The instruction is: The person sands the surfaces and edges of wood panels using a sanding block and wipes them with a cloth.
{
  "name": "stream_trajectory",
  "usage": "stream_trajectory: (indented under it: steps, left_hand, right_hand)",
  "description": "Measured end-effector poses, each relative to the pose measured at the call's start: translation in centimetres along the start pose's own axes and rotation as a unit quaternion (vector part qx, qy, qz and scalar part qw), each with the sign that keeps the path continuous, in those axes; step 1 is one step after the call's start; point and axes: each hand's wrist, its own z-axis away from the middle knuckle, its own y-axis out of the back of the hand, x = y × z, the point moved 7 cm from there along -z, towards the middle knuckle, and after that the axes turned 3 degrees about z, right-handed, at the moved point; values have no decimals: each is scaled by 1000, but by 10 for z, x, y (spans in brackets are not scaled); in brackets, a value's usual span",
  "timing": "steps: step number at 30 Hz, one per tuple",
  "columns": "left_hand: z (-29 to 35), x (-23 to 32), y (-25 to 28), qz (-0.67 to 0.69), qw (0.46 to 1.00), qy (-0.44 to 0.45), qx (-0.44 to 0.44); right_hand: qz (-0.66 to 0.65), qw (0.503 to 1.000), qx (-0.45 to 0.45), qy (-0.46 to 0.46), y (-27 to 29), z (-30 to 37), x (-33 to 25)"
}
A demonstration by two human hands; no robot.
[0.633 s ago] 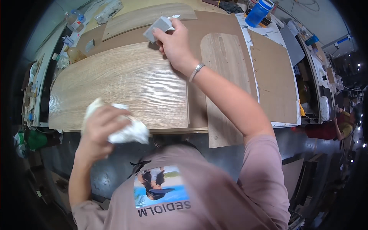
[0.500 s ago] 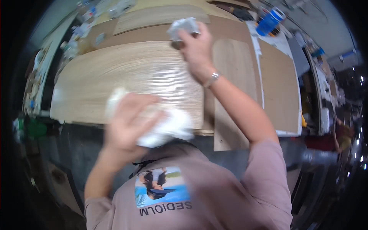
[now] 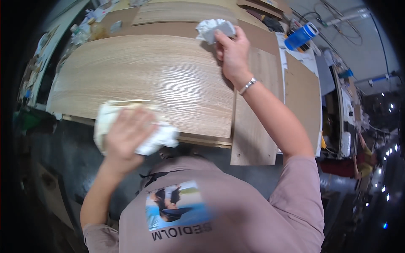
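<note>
Under our left hand lies a crumpled white cloth, pressed flat against the near edge of a large light wood-grain panel. Our left fingers are spread apart over the cloth, palm down, rather than closed around it; the cloth bulges out on both sides of the hand.

Beyond that, at the far right corner of the same panel, our right hand grips a second crumpled white cloth. Our right fingers are curled together and clamped on this cloth, which sticks out above and to the left of them and touches the panel's far edge. A silver bracelet sits on that wrist.

Just right of our right wrist a narrower wood board lies alongside the big panel, with a brown sheet further right. Both rest on the desk, whose brown top shows beyond the panel. Well beyond our right fingers, toward the far right, stands a blue bottle.
</note>
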Motion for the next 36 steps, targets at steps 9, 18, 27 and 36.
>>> stream_trajectory:
  steps: [9,18,27,36]
  left_hand:
    - [-73,91,-45,142,969,-175,-99]
    - [-88,114,-66,149,963,-199,-108]
    - [-48,48,-25,104,990,-83,52]
    - [104,-164,79,54,856,426,288]
  right_hand:
    - [8,1000,-14,-8,8,2,-2]
    - [4,1000,-25,-8,6,3,0]
    - [-15,1000,-2,-7,-3,9,-2]
    - [18,999,-26,3,-14,12,-4]
